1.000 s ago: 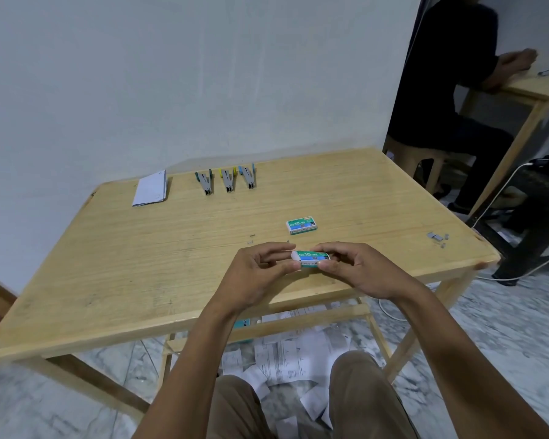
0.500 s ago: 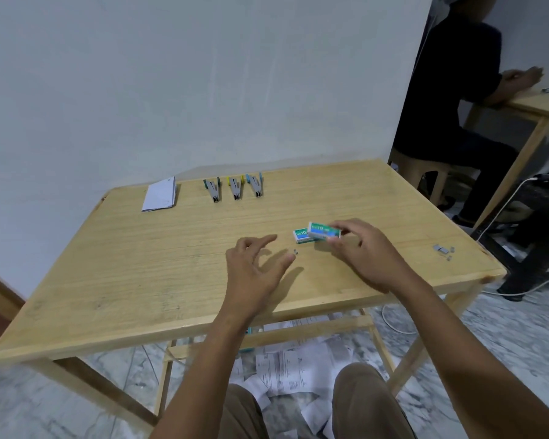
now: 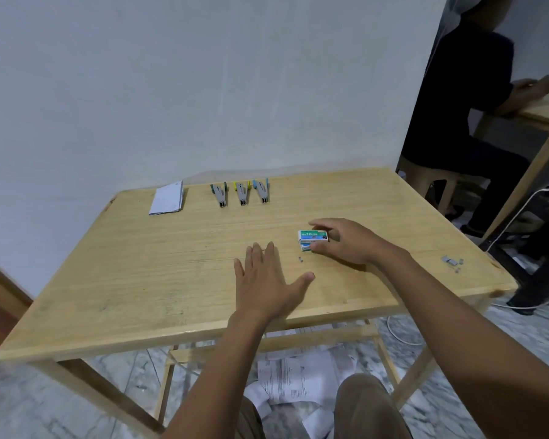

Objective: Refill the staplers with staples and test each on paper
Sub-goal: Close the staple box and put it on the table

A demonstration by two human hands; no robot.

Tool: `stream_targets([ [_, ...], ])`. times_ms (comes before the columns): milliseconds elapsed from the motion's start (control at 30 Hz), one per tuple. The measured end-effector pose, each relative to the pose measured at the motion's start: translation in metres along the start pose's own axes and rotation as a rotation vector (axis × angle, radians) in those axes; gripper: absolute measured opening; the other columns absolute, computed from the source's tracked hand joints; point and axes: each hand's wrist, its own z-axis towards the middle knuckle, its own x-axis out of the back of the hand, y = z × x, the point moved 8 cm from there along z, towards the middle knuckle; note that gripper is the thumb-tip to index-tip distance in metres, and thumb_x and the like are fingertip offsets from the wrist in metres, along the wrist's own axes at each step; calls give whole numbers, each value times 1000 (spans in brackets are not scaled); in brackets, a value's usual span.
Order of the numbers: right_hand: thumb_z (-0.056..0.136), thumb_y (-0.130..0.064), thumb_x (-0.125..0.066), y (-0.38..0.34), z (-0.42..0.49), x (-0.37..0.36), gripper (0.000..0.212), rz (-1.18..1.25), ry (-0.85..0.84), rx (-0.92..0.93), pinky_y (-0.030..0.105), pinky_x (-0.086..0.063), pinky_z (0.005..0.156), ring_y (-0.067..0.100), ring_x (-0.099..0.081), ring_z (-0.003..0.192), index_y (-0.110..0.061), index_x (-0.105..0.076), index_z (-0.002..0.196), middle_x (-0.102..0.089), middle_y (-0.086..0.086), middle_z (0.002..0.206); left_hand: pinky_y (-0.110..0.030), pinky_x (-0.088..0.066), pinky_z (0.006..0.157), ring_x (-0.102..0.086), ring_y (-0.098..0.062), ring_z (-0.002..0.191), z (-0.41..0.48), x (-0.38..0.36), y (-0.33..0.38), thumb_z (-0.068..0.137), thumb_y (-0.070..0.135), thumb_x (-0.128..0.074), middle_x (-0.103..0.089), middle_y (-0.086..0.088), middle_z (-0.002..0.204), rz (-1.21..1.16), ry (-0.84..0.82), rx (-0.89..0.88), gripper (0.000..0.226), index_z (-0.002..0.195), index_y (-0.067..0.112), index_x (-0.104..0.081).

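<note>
The right hand (image 3: 346, 240) is pinching a staple box (image 3: 313, 236), its long axis running left-right, atop a second box (image 3: 305, 247); the left hand (image 3: 267, 283) is lying spread.

We count three staplers (image 3: 242, 194), two stacked staple boxes (image 3: 313, 236), one paper sheaf (image 3: 167, 198), and a few loose staple strips (image 3: 450, 260).

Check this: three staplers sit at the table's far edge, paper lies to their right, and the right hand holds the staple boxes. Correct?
No. The head view shows the paper lying left of the three staplers, not right. The rest stands: staplers at the table's far edge, right hand holding the staple boxes.
</note>
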Motion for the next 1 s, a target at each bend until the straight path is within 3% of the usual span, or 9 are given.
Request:
stream_targets([
  [133, 92, -47, -62, 4, -10, 1, 46, 41, 97, 4, 37, -51, 92, 12, -57, 110, -28, -58, 133, -63, -6, 129, -41, -5, 122, -3, -21, 153, 3, 6, 11, 87, 73, -41, -12, -8, 165, -37, 29, -77, 94, 156, 14, -15],
  [200, 92, -46, -62, 12, -19, -1, 46, 58, 145, -3, 37, -51, 92, 12, -57, 111, -26, -58, 133, -63, -7, 127, -38, -21, 118, -22, -20, 149, 4, 10, 18, 91, 64, -48, -29, -3, 160, -102, 77, -115, 80, 153, 17, -28],
  [267, 92, -45, -61, 19, -26, -1, 46, 47, 198, -18, 31, -49, 87, 10, -56, 108, -24, -59, 133, -63, -9, 125, -35, -39, 105, -43, -18, 136, 5, 15, 24, 92, 53, -55, -49, 1, 148, -214, 122, -135, 63, 146, 22, -43],
  [400, 92, -46, -62, 18, -27, 1, 45, 64, 227, -31, 30, -49, 82, 10, -56, 105, -24, -60, 131, -64, -9, 123, -22, -49, 93, -62, -9, 113, 10, 19, 28, 93, 30, -63, -68, 0, 126, -425, 166, -169, 38, 129, 17, -64],
  [467, 91, -47, -62, 18, -27, 3, 45, 74, 230, -43, 32, -51, 84, 10, -57, 106, -25, -60, 130, -64, -9, 123, -16, -51, 82, -65, -3, 96, 11, 20, 30, 94, 25, -64, -74, 2, 111, -497, 173, -166, 28, 120, 16, -71],
  [567, 90, -47, -64, 18, -28, 5, 44, 93, 228, -55, 34, -52, 86, 10, -57, 107, -26, -61, 129, -64, -10, 123, -22, -52, 76, -66, -8, 78, 9, 23, 29, 92, 20, -67, -72, 9, 84, -585, 180, -147, 16, 103, 14, -78],
  [733, 88, -48, -65, 18, -29, 6, 44, 96, 196, -68, 36, -53, 87, 8, -56, 106, -28, -61, 128, -63, -12, 122, -3, -46, 74, -63, 10, 83, 5, 23, 25, 89, 13, -69, -75, 6, 97, -552, 149, -171, 14, 100, 13, -79],
  [1000, 85, -47, -68, 8, -38, 7, 40, 109, 151, -61, 37, -52, 88, 8, -57, 104, -31, -64, 122, -65, -12, 121, -5, -47, 80, -65, 8, 84, -26, 22, 14, 87, 11, -73, -77, 1, 100, -554, 146, -205, 13, 98, 13, -79],
])
